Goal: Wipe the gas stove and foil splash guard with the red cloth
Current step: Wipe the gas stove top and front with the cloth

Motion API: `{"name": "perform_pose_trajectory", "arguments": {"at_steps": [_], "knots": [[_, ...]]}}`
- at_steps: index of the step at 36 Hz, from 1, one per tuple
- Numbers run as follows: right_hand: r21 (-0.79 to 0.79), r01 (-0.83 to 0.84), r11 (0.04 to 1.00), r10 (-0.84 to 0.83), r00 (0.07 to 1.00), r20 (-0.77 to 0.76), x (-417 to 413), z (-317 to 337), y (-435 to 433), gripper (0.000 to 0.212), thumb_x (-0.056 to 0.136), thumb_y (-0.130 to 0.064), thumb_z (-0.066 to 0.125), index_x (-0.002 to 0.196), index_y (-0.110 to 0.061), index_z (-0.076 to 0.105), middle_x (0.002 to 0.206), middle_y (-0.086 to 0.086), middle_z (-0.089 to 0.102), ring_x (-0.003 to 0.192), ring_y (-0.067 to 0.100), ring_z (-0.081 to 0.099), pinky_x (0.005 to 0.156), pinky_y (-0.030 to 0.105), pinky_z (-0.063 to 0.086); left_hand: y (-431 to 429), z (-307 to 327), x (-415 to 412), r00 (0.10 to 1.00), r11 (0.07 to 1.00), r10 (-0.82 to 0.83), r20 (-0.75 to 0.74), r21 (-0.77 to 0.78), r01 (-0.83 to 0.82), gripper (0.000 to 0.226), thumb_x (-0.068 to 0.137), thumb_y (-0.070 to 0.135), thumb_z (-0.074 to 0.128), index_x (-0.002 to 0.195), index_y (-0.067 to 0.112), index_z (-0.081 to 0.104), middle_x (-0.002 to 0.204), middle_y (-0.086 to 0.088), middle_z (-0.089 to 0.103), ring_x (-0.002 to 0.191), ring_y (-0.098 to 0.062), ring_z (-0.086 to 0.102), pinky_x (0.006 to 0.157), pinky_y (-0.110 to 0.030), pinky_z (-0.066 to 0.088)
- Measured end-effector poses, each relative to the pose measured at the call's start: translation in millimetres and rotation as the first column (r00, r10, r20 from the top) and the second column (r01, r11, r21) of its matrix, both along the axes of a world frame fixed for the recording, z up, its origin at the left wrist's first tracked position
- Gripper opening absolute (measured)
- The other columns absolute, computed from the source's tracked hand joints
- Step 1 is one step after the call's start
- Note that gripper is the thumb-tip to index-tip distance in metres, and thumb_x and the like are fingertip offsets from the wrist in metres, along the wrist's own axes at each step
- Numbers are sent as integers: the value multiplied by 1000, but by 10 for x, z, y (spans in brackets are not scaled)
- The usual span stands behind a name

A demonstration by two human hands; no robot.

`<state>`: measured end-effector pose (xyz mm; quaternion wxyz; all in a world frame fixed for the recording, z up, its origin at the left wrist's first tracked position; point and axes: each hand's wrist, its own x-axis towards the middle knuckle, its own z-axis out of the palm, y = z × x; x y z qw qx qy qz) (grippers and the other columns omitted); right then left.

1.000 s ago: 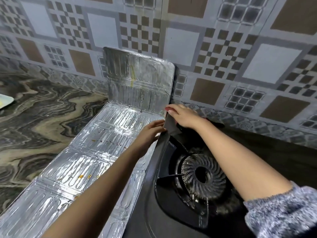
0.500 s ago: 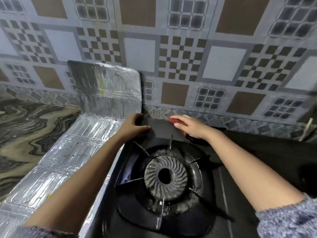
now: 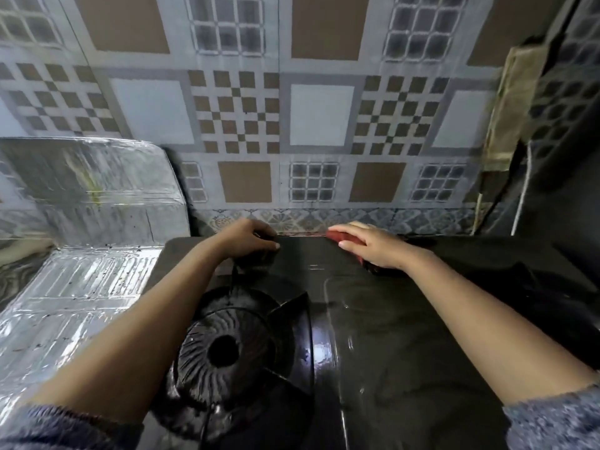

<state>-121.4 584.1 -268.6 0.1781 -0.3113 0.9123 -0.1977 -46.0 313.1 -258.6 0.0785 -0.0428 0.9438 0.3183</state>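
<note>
- The right hand [image 3: 378, 246], right of centre in the frame, lies palm down on the red cloth [image 3: 339, 237], fingers flattened over it at the back edge of the gas stove [image 3: 389, 336].
- Only a strip of the cloth shows, past the fingertips and under the palm.
- The left hand [image 3: 248, 240], at centre, rests on the same back edge with fingers curled; whether it grips anything I cannot tell.
- The burner [image 3: 224, 350] sits low and centre, between the forearms.
- The foil splash guard [image 3: 81, 241] fills the left side, one panel upright against the tiled wall [image 3: 321, 115], the others lying flat beside the stove.
</note>
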Motion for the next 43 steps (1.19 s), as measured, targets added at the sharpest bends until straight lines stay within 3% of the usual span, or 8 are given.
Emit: {"name": "perform_pose_trajectory", "arguments": {"at_steps": [4, 9, 20, 24, 29, 32, 38, 43], "knots": [[58, 25, 998, -24, 999, -25, -95, 5, 362, 40, 96, -46, 34, 136, -49, 28, 149, -12, 26, 136, 18, 28, 103, 39, 29, 344, 34, -132, 994, 994, -106, 20, -6, 107, 35, 82, 33, 67, 114, 20, 64, 104, 4, 61, 101, -14, 57, 87, -24, 39], [79, 49, 996, -48, 999, -8, -220, 13, 791, 42, 96, -48, 33, 137, -49, 26, 152, -13, 20, 140, 16, 20, 108, 40, 24, 751, 38, -298, 986, 986, -165, 35, -25, 166, 40, 82, 37, 66, 119, 23, 60, 118, -2, 60, 106, -19, 55, 94, -31, 42], [133, 55, 990, -59, 998, 25, -446, 85, 1529, 45, 97, -44, 35, 141, -43, 25, 152, -9, 22, 140, 14, 20, 113, 37, 20, 1563, 21, -607, 971, 972, -230, 67, 56, 227, 45, 83, 34, 65, 125, 22, 54, 120, 2, 55, 103, -13, 50, 88, -26, 38], [144, 67, 987, -74, 996, 42, -527, 111, 1757, 46, 97, -42, 36, 143, -40, 27, 151, -9, 24, 139, 14, 22, 110, 31, 20, 1842, 7, -724, 964, 967, -254, 80, 51, 250, 46, 83, 35, 65, 126, 23, 52, 127, -2, 54, 112, -19, 52, 96, -33, 42], [133, 108, 985, -122, 987, 101, -669, 117, 2030, 47, 96, -41, 39, 142, -41, 28, 150, -8, 26, 137, 16, 26, 112, 37, 25, 2192, 15, -870, 951, 955, -298, 82, 26, 297, 49, 84, 35, 64, 129, 21, 51, 130, -3, 53, 117, -22, 51, 99, -35, 41], [112, 131, 985, -144, 983, 116, -736, 120, 2215, 45, 96, -42, 40, 139, -43, 31, 148, -9, 29, 136, 16, 29, 112, 40, 28, 2358, -1, -957, 945, 950, -311, 97, 21, 311, 51, 83, 37, 64, 129, 21, 50, 132, -2, 52, 121, -21, 49, 103, -36, 39], [-37, 246, 969, -239, 960, 144, -728, 121, 2597, 41, 97, -31, 43, 137, -38, 39, 143, -11, 34, 130, 9, 30, 99, 23, 27, 2668, 6, -1055, 930, 933, -359, 78, 53, 356, 49, 86, 30, 62, 131, 15, 49, 134, -4, 51, 123, -20, 47, 94, -23, 33], [-145, 289, 946, -284, 957, 54, -693, 46, 2908, 40, 95, -24, 48, 133, -35, 45, 144, -9, 38, 136, 10, 29, 110, 26, 22, 2929, -25, -1119, 929, 928, -365, 57, 105, 358, 49, 86, 28, 63, 130, 15, 49, 136, -6, 51, 124, -20, 47, 99, -29, 36]]}}
